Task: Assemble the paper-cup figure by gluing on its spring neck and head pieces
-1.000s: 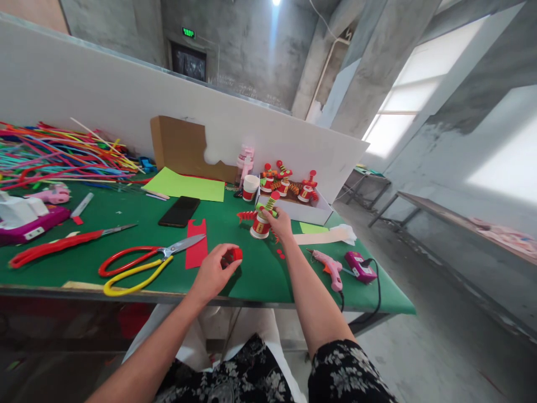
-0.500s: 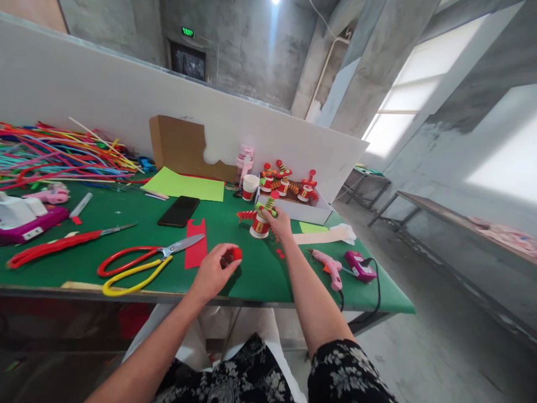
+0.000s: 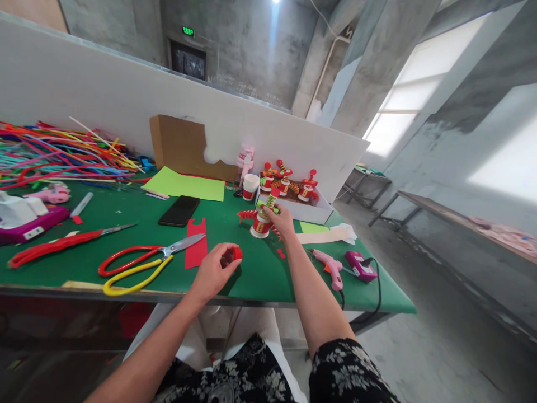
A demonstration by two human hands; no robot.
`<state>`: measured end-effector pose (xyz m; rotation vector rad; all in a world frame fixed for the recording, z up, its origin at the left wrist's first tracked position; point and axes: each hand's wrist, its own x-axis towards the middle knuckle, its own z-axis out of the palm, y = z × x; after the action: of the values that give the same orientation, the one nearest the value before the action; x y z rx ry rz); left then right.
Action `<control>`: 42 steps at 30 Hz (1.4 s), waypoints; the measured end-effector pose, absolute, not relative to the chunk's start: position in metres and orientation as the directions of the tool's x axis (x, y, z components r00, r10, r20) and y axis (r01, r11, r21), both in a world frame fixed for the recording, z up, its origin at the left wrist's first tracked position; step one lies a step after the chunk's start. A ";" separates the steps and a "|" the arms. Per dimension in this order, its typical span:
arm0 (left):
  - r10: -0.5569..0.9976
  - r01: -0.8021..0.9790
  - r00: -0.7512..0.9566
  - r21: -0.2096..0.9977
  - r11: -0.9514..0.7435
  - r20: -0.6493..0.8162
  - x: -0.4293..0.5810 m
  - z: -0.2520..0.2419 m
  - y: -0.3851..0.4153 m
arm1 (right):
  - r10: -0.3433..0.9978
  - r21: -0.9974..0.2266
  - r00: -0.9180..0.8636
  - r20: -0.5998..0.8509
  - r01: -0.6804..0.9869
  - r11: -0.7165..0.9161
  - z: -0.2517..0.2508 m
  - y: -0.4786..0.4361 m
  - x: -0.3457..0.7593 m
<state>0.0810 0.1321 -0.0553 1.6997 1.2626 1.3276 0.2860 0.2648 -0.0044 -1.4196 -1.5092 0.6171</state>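
Between the fingers of my left hand [image 3: 217, 270] is a small curled piece of red paper [image 3: 238, 253], held above the front of the table. My right hand [image 3: 280, 217] grips the upper part of a paper-cup figure [image 3: 260, 226], which stands upright on the table. The figure has a red-and-white cup body, red pleated arms, a green band and a pleated neck with a red top. Left of my left hand lies a notched red paper strip [image 3: 196, 246], and the blades of the red-and-yellow scissors [image 3: 146, 263] rest over it.
A white box [image 3: 308, 212] at the back holds several similar figures, with a paper cup [image 3: 250, 186] beside it. A pink glue gun [image 3: 329, 267] lies right. A black phone [image 3: 179, 211], green paper [image 3: 184, 183], red-handled cutters [image 3: 62, 244] and pipe cleaners [image 3: 54, 151] are to the left.
My right hand has shifted slightly with the figure, whose neck and red top have turned a little. My left hand keeps the red paper in about the same place.
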 end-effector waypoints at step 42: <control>0.949 0.274 0.027 0.911 -0.308 0.313 0.083 -0.051 0.132 | 0.883 -0.826 0.154 0.443 0.453 0.336 -0.002 0.287 0.295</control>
<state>0.0826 0.1318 -0.0512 1.6513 1.2596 1.3121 0.2950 0.2872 -0.0017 -1.2869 -1.4743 0.4795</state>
